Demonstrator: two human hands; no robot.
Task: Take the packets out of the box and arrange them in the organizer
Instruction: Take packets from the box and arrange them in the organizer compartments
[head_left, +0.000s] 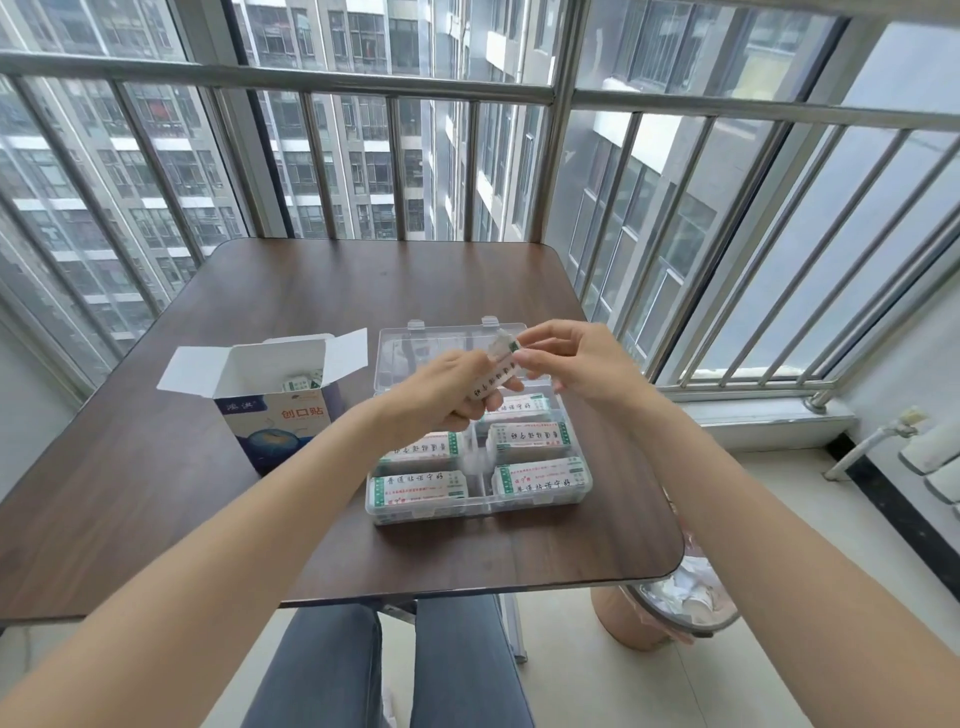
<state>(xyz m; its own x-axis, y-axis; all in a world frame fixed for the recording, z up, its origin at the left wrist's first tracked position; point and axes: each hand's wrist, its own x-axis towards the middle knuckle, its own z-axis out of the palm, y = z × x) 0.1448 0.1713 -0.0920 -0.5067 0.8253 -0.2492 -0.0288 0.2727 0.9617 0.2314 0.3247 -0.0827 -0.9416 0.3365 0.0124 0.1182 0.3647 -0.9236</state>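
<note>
Above the clear organizer (480, 499), a stack of packets (497, 371) gripped in the left hand (457, 392), top end pinched by the right hand (566, 358). Leftward on the worktop (156, 467), the open box (275, 400) (more packets inside). Five compartments already filled.

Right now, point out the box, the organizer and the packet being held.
box (283, 423): head view, blue front face.
organizer (480, 506): head view, clear front wall.
packet (496, 371): head view, printed face between the hands.
</note>
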